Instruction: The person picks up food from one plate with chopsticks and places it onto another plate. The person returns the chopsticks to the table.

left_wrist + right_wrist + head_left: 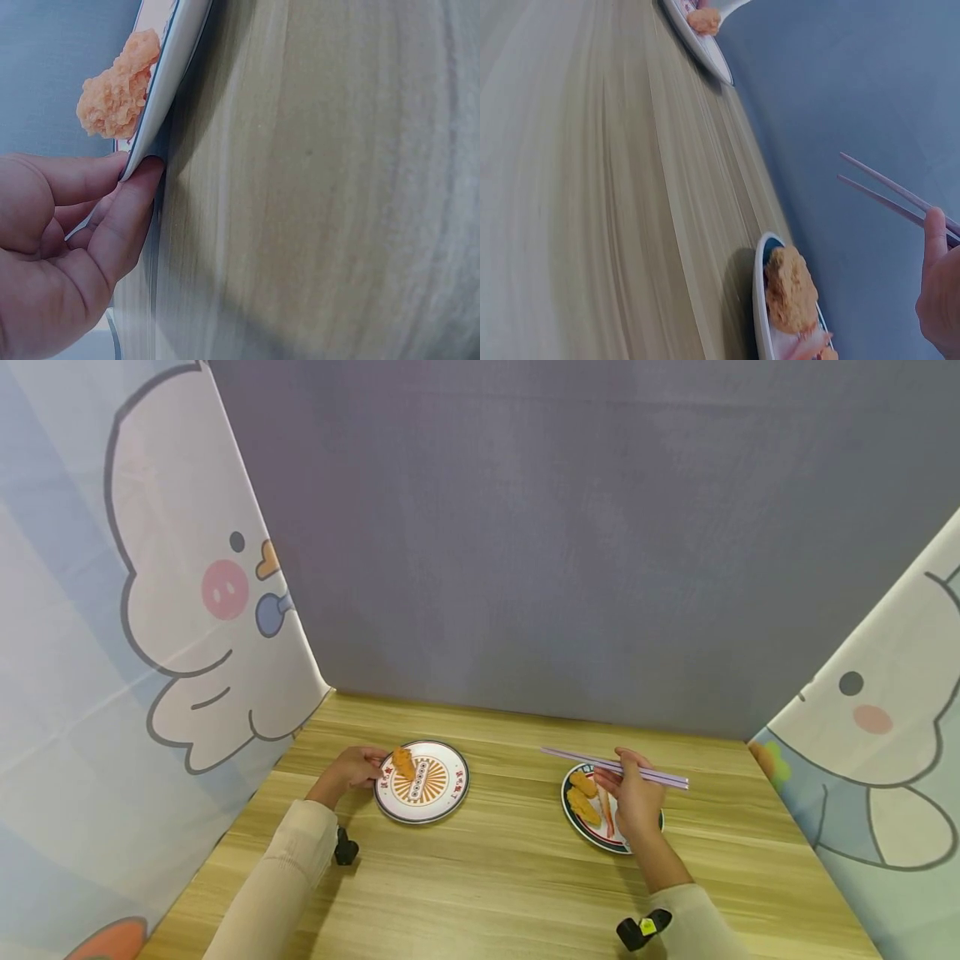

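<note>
My left hand pinches the rim of a white plate, thumb on top and fingers beneath, as the left wrist view shows. One crumbed fried piece lies on that plate near the thumb. In my right hand is a pair of pale purple chopsticks, their tips pointing left and slightly apart, with nothing between them. Below this hand stands a second plate with a dark rim. It carries golden fried pieces and a long shrimp-like piece; the hand hides part of it.
Both plates stand on a wood-grain table, with a stretch of tabletop between them. A grey panel rises along the back edge. Cartoon-printed sheets flank the table left and right. Black wrist devices sit at both sleeves.
</note>
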Tool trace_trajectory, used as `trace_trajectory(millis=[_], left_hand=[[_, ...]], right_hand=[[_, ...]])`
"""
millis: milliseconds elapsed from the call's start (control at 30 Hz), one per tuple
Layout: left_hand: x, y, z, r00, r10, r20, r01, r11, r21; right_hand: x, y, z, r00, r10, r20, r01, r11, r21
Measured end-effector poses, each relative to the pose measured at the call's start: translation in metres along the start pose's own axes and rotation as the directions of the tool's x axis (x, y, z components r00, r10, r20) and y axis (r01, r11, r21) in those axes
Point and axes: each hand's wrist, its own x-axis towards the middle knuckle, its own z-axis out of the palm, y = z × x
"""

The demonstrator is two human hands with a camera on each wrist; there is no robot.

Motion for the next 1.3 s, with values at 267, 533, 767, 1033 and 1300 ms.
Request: trace_trajectory(millis=[267,533,767,1033,1300], left_hand=[[-0.001,0.001,0.001,1.0,-0.002,0.004,0.002,1.0,-0.004],[0.001,0.001,0.0,1.0,-0.002,0.004,0.002,1.0,0.007],[0.0,0.002,0.001,1.0,-0.019,-0.002,0.019,1.0,0.011],[-0.002,0.002,0.002,1.0,-0.017,-0.008,0.017,1.0,0.015],[-0.002,0.002,0.001,1.0,-0.011,0.0,0.011,1.0,0.003]], right_hand=[[-0.002,0.005,0.013,0.999,0.031,0.011,-0.032,0.999,0.003],[-0.003,0.008,0.02,0.997,0.057,0.047,-0.06,0.996,0.065],[-0.003,0.011,0.025,0.997,0.051,0.055,-0.054,0.997,0.05],[-0.006,0.013,0.033,0.996,0.03,0.08,-0.035,0.997,0.063],[-0.007,0.012,0.036,0.994,0.043,0.101,-0.049,0.997,0.056]])
